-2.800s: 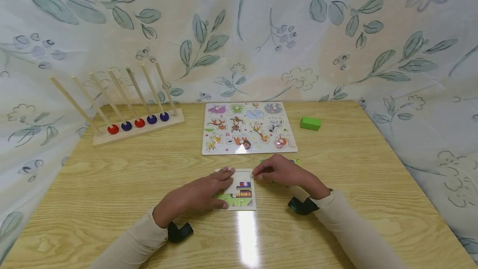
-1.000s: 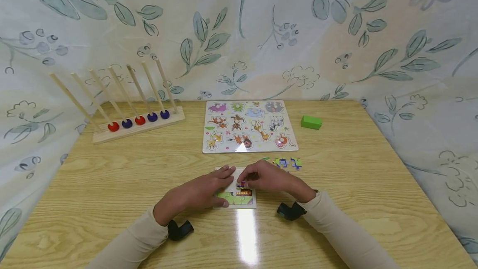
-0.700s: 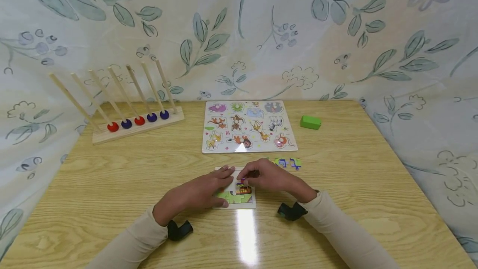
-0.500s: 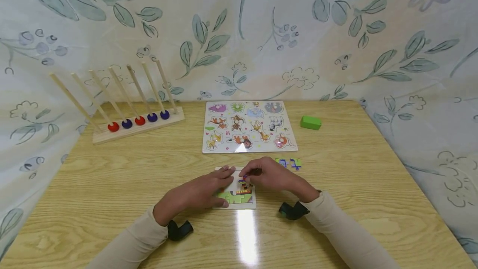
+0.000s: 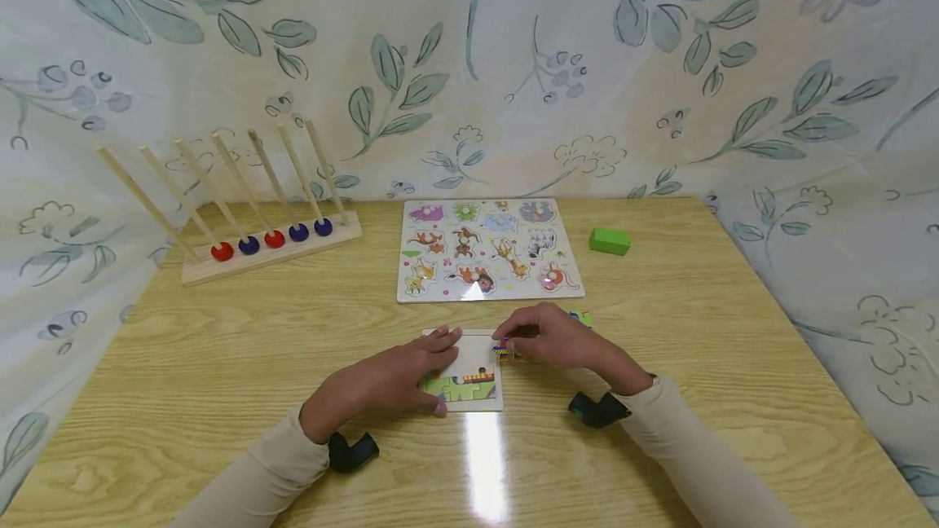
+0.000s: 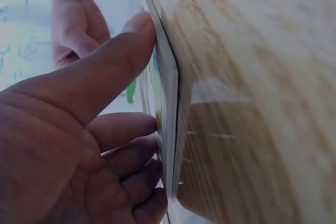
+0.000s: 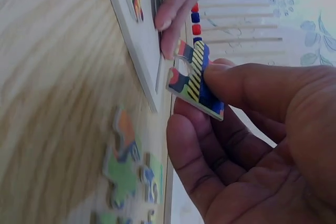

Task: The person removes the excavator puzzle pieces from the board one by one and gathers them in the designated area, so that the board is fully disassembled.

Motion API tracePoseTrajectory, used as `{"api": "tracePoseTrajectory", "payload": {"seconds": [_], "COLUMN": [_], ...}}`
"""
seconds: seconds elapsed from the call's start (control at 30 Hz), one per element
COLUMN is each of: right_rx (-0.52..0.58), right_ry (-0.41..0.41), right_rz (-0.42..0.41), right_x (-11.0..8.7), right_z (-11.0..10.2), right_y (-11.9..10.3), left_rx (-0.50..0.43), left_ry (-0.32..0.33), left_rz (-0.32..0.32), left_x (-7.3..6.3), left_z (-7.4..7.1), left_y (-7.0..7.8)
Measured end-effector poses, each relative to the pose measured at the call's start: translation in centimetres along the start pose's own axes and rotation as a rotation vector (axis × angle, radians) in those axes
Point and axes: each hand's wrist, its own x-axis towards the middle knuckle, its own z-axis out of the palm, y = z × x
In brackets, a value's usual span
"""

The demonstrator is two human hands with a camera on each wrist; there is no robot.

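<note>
A small square jigsaw tray (image 5: 477,346) lies on the table, with green and train-coloured pieces fitted along its near side. My left hand (image 5: 396,377) rests on its left part with fingers spread, covering some of it. In the left wrist view, the thumb (image 6: 113,72) lies against the tray's face. My right hand (image 5: 553,338) pinches a jigsaw piece (image 7: 195,77) between thumb and fingers, just off the tray's right edge. That piece is blue and red with a yellow-and-black striped band. Below it in the right wrist view lie several loose jigsaw pieces (image 7: 123,174).
Behind the tray lies an animal peg puzzle board (image 5: 491,251). A green block (image 5: 610,241) sits to its right. At the back left stands a wooden rack (image 5: 275,255) with upright rods and several red and blue beads. A floral cloth (image 5: 469,63) hangs behind the table.
My right hand came over the tray, took hold of the striped piece there, lifted it out and carried it right. The left hand has stayed on the tray.
</note>
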Motion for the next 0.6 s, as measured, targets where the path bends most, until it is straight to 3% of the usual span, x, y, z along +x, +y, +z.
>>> {"api": "tracePoseTrajectory", "payload": {"seconds": [0.23, 0.6], "right_rx": [-0.013, 0.001], "right_ry": [0.041, 0.082], "right_rz": [0.013, 0.119], "right_x": [-0.9, -2.6], "right_z": [-1.2, -2.8], "right_y": [0.7, 2.0], "left_rx": [0.008, -0.013], "left_ry": [-0.020, -0.014], "left_rz": [-0.009, -0.019], "left_x": [-0.1, -0.1], "left_z": [-0.1, 0.1], "left_y": [-0.1, -0.1]}}
